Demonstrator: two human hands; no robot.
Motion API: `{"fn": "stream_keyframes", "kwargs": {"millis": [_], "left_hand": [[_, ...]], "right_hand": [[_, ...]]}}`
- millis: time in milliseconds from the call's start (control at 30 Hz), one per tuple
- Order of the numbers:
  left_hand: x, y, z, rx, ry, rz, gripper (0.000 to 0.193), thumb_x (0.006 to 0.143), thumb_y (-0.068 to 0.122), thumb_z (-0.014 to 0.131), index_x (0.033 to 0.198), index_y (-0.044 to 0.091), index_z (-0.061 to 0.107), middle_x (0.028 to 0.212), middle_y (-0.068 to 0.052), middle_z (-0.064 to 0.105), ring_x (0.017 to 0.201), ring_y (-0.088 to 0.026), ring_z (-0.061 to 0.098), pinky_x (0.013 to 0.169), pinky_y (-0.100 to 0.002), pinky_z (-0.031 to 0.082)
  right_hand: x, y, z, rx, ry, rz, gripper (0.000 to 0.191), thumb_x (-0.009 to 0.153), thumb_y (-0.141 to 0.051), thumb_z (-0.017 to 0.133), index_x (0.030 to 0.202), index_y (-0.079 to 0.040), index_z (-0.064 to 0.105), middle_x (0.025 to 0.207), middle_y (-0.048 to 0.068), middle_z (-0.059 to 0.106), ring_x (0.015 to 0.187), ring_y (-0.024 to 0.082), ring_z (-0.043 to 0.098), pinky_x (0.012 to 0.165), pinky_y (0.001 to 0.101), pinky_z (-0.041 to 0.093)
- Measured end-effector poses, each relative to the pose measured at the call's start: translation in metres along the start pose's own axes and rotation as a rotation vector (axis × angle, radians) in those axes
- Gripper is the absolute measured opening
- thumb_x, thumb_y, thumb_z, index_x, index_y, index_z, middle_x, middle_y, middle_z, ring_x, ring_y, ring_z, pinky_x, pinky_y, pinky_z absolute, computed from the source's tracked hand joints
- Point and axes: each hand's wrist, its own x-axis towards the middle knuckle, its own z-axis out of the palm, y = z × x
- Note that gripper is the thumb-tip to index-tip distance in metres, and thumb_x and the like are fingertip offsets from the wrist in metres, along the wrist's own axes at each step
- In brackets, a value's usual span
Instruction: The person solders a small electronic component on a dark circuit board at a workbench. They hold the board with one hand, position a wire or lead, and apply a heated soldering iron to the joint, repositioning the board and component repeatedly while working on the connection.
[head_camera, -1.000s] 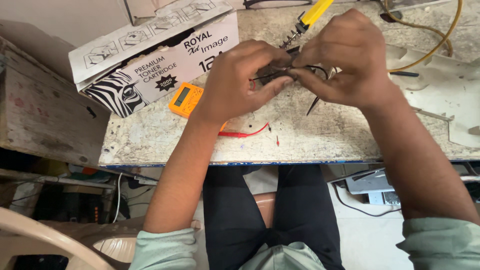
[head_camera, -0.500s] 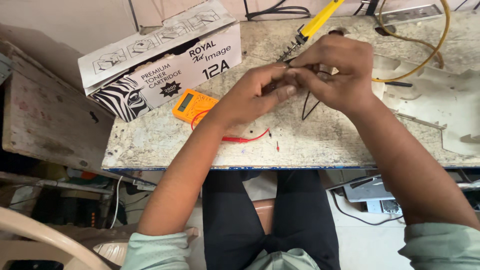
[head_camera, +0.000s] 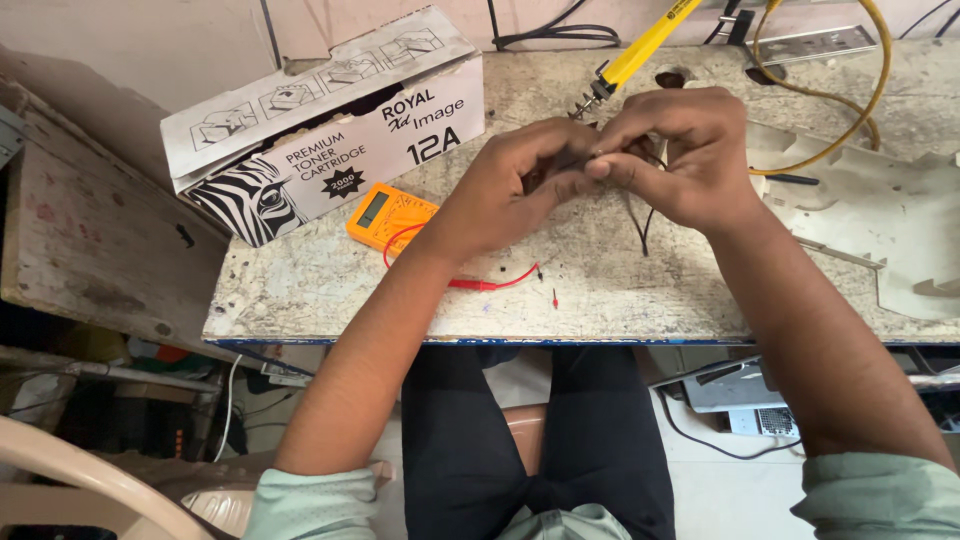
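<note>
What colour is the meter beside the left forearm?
Orange meter with red lead; the head view shows it.

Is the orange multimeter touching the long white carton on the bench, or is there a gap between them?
Apart. The head view shows a strip of bare bench between the orange multimeter and the front face of the white carton.

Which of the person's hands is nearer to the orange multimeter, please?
Left. The left hand is just right of the orange multimeter, its forearm passing beside it; the right hand is farther right, beyond the left.
</note>
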Motion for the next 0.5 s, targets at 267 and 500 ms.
{"fn": "stream_keyframes", "kwargs": {"millis": [267, 500], "left_hand": [[-0.002, -0.007, -0.015, -0.03, 0.034, -0.188, 0.024, 0.108, 0.026, 0.064, 0.105, 0.005, 0.076, 0.075, 0.0, 0.063, 0.069, -0.004, 0.053, 0.064, -0.024, 0.047], [-0.002, 0.002, -0.016, 0.436, -0.237, -0.276, 0.018, 0.091, 0.03, 0.074, 0.095, 0.013, 0.079, 0.072, -0.002, 0.072, 0.063, -0.015, 0.062, 0.061, -0.032, 0.049]], "right_hand": [[0.006, 0.031, -0.034, -0.653, 0.285, 0.414, 0.024, 0.11, -0.023, 0.078, 0.095, -0.005, 0.08, 0.073, 0.005, 0.068, 0.055, 0.008, 0.053, 0.05, 0.0257, 0.037], [0.009, 0.05, -0.039, -0.138, 0.308, 0.413, 0.023, 0.116, -0.025, 0.065, 0.105, -0.006, 0.072, 0.082, -0.006, 0.061, 0.07, 0.002, 0.049, 0.062, 0.0241, 0.037]]}}
